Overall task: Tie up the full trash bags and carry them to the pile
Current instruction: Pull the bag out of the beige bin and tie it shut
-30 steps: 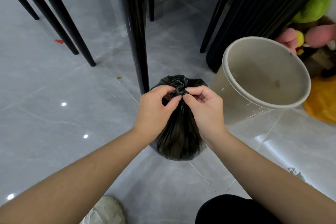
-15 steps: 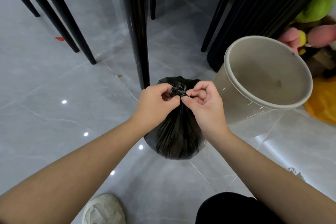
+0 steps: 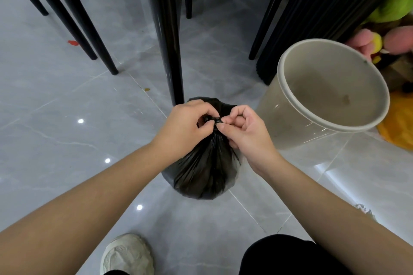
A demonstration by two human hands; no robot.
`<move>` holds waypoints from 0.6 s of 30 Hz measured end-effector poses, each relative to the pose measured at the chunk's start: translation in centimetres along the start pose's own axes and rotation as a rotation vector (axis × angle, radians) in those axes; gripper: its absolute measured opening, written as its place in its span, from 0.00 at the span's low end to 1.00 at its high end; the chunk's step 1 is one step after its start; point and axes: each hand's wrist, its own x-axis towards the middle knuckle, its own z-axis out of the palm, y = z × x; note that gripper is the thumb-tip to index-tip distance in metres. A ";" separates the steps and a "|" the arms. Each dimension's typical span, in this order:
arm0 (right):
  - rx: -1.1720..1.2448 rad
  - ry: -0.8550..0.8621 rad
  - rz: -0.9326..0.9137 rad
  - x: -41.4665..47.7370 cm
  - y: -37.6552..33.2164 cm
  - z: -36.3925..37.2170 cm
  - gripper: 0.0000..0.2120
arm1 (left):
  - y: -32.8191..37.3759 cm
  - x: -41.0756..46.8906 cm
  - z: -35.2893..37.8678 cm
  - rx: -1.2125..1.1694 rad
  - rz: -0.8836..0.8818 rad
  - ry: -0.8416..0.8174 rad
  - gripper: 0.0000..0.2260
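My two hands pinch the neck of one black trash bag (image 3: 205, 169) on the grey floor (image 3: 67, 140).

One thick black chair leg (image 3: 167, 40) stands just behind the bag. One empty beige bin (image 3: 274, 118) leans close on its right, with plush toys (image 3: 393, 6) beyond it. My left hand (image 3: 185, 128) and right hand (image 3: 245, 131) meet at the knot (image 3: 215, 121), fingers curled tight, thumb and forefinger of each nipping the twisted plastic.

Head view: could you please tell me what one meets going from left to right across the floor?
Small red scrap on the grey tiles → left hand → black plastic trash bag, its neck pinched by both hands → right hand → round beige plastic bin → orange soft object at the edge.
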 end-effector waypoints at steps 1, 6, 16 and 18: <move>-0.032 0.023 -0.017 0.1 0.1 0.1 0.12 | 0.0 0.0 0.0 0.055 -0.002 -0.003 0.06; -0.379 0.128 -0.126 0.2 0.7 0.4 0.10 | 0.8 0.4 0.6 0.250 -0.051 -0.132 0.07; -0.303 0.045 0.081 0.5 0.9 0.5 0.09 | 0.1 0.2 1.3 0.172 -0.097 -0.116 0.04; -0.237 0.023 0.163 0.6 0.8 0.4 0.11 | -0.3 0.2 1.4 0.130 -0.090 -0.078 0.03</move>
